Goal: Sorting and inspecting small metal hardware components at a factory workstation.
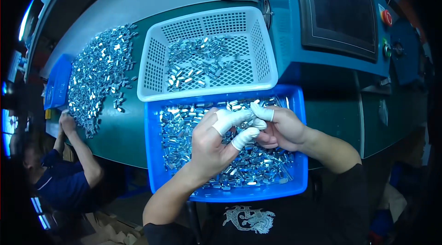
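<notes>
My left hand (209, 141) and my right hand (287, 127) meet over a blue bin (229, 195), fingertips pinched together. White finger cots cover several of the fingertips. Between them is a bit of small shiny metal pieces (244, 125), mostly hidden by the fingers, so how many I hold cannot be told. Below, the bin is filled with loose small metal pieces (251, 176) of the same silvery look. Just beyond my hands, a white perforated plastic basket (207, 94) rests at the bin's far edge, holding a thin scatter of such pieces (198, 54).
A large heap of metal pieces (99, 70) lies on the green tabletop (133, 130) at left, beside a smaller blue bin (57, 81). A co-worker (69, 176) sits there, hands near the heap. At right stands a teal machine with a dark screen (340, 12) and red button (386, 17).
</notes>
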`<state>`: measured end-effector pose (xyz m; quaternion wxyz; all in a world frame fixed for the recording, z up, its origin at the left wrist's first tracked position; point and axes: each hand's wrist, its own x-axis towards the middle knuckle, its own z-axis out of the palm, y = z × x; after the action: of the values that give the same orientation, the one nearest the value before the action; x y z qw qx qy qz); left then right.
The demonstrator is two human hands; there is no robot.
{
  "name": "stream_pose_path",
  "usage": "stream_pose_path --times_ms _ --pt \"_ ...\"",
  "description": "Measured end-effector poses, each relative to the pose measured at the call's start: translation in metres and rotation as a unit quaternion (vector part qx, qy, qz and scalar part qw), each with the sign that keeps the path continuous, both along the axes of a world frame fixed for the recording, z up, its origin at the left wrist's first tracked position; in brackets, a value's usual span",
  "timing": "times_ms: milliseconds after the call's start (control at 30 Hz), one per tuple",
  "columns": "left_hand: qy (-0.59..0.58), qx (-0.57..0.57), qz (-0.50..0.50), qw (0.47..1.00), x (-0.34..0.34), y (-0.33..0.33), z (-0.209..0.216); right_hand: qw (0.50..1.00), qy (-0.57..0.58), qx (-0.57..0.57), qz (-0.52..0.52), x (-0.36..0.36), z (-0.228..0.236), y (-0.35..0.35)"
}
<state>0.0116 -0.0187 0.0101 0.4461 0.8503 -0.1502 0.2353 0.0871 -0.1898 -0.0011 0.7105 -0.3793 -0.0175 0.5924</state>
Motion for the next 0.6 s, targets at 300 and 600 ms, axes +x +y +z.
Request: stream_pose_path --times_ms 300,600 --pt "-0.022 0.017 -0.002 1.000 -0.002 0.001 0.000 0.998 0.018 0.009 0.052 -0.002 0.001 0.003" --pt "0.097 -0.153 0.221 0.958 0.017 0.060 -0.019 0.991 -0.075 -0.038 -0.101 0.001 -0.009 0.003"
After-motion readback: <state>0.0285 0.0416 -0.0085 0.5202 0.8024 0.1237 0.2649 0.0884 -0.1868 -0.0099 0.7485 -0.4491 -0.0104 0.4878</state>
